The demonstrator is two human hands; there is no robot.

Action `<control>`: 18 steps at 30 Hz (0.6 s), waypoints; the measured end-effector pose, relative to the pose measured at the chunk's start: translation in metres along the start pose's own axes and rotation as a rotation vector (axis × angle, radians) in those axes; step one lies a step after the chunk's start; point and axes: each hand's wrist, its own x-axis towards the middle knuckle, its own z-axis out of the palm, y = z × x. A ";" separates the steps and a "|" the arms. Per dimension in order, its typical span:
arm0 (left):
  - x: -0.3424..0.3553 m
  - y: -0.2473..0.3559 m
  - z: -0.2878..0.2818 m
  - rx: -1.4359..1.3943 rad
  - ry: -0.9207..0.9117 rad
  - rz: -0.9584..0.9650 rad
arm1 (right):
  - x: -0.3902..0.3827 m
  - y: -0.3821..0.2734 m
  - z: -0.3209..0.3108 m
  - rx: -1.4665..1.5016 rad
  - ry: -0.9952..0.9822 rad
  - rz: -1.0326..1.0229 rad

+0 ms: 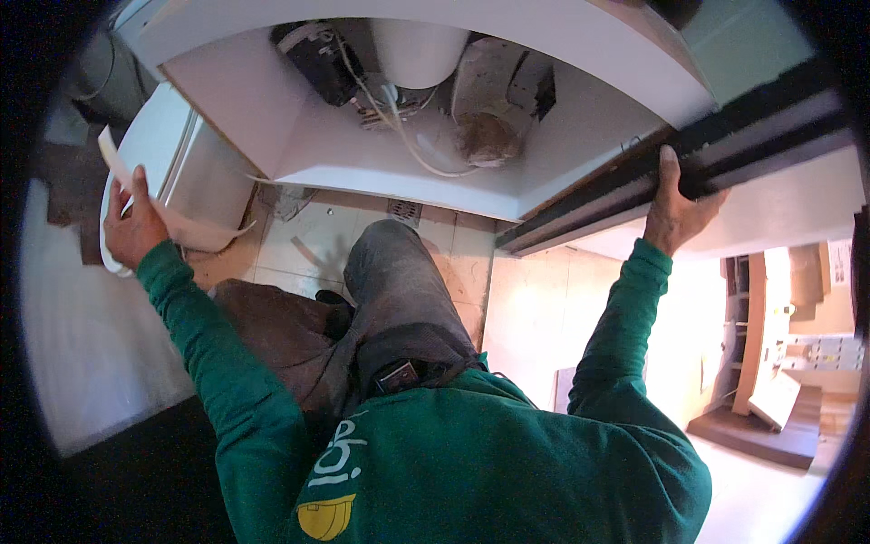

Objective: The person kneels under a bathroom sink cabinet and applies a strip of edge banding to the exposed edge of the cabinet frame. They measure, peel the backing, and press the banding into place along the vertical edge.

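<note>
My left hand (pixel 136 222) is closed on a thin, pale cream strip (pixel 111 154), pinched between thumb and fingers. One end sticks up past the hand, and the other trails down in a curve beside a white toilet (pixel 156 136). At the right, my right hand (pixel 680 207) is wrapped round the edge of a dark frame (pixel 589 195), thumb on the near side. This frame runs along the right side of an open white cabinet (pixel 317 177) in front of me. Part of the right fingers is hidden behind the frame.
Inside the cabinet are a black bag-like item (pixel 317 63), a white rounded basin (pixel 419 54), a pale hose (pixel 408 145) and a dusty container (pixel 489 100). A floor drain (pixel 405 211) lies before my knee. Shelving (pixel 752 335) stands at the far right.
</note>
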 end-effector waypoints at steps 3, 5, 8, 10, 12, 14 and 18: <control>0.019 0.005 0.004 -0.144 -0.011 0.000 | 0.004 -0.016 0.001 -0.062 -0.019 -0.059; 0.031 -0.001 0.006 -0.234 -0.126 -0.003 | 0.001 -0.011 -0.001 -0.137 0.007 -0.094; 0.052 -0.015 0.020 -0.338 -0.335 -0.220 | -0.001 -0.008 0.000 -0.180 0.049 -0.096; 0.062 -0.027 0.034 -0.400 -0.429 -0.282 | 0.002 -0.018 0.001 -0.156 0.013 -0.057; 0.058 -0.036 0.040 -0.308 -0.466 -0.299 | 0.001 -0.016 0.000 -0.182 -0.014 -0.031; 0.048 -0.014 0.056 -0.223 -0.527 -0.278 | 0.000 -0.002 -0.010 -0.260 0.014 -0.081; 0.044 -0.034 0.055 -0.308 -0.450 -0.186 | -0.002 -0.006 -0.001 -0.207 0.008 -0.089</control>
